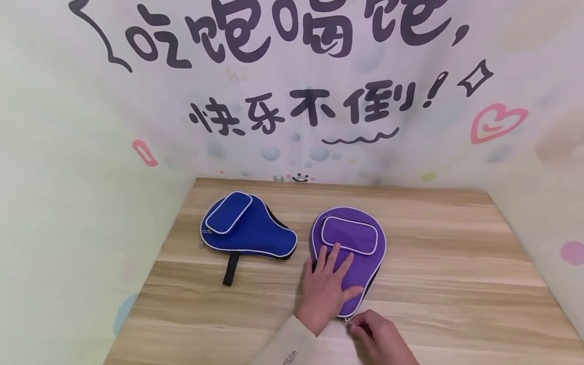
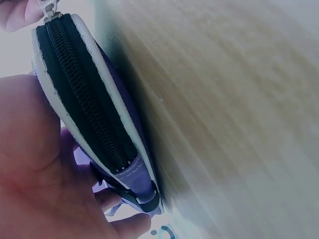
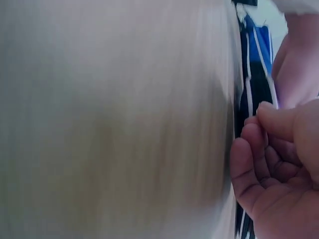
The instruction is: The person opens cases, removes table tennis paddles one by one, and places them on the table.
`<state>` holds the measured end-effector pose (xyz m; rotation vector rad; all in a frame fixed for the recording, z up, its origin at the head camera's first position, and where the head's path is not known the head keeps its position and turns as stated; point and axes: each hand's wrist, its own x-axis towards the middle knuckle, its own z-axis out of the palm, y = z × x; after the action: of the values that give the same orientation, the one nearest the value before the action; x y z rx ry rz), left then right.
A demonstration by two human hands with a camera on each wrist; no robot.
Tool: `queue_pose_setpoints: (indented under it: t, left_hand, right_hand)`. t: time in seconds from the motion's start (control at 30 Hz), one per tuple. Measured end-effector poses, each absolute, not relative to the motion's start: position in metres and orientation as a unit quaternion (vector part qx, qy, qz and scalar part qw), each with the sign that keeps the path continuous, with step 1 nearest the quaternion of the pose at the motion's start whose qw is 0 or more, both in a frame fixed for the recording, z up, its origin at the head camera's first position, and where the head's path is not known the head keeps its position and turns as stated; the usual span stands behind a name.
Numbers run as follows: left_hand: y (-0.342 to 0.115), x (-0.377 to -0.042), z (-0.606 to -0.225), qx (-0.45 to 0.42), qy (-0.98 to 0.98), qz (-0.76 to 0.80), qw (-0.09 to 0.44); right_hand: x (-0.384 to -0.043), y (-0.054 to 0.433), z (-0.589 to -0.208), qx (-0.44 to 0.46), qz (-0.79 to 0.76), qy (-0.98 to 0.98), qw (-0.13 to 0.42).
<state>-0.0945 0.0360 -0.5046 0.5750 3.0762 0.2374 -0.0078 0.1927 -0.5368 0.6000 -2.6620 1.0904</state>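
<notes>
Head view: the purple paddle case point(image 1: 360, 268) lies long axis twelve-to-six o'clock on the bench point(image 1: 456, 263), left hand point(image 1: 324, 290) spread on it, nearer right hand point(image 1: 380, 334) pinching its six-o'clock zipper pull point(image 1: 348, 321); left wrist: zipper point(image 2: 82, 94) pointing eleven o'clock; right wrist: thumb against fingers, pull hidden.

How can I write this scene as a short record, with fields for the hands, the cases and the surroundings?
left hand: rests on the purple case, fingers spread
right hand: pinches the zipper pull at the purple case's narrow end
purple case: lies flat, pocket facing up
blue case: lies left of the purple one, untouched, black strap out
table: wood-grain surface
back wall: pale, with large dark writing
</notes>
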Motion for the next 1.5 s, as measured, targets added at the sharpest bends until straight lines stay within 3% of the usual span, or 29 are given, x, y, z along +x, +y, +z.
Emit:
queue_pose_setpoints:
  t: [0.33,0.77,1.0,1.3,1.5]
  left_hand:
    - [0.039,-0.094,-0.503,0.184,0.98,0.075,0.006]
    - [0.043,-0.091,-0.488,0.185,0.979,0.083,0.035]
    - [0.052,-0.081,-0.492,0.177,0.983,0.04,-0.004]
    - [0.067,-0.067,-0.495,0.172,0.983,-0.036,-0.059]
    - [0.063,-0.07,-0.493,0.183,0.981,-0.031,-0.047]
  right_hand:
    - [0.003,0.152,-0.536,0.066,0.405,-0.901,0.141]
    - [0.002,0.166,-0.525,0.037,0.394,-0.908,0.136]
    - [-0.014,0.197,-0.51,-0.035,0.377,-0.923,0.073]
    - [-0.05,0.229,-0.502,0.0,0.374,-0.922,0.096]
    - [-0.068,0.233,-0.506,-0.031,0.432,-0.901,0.014]
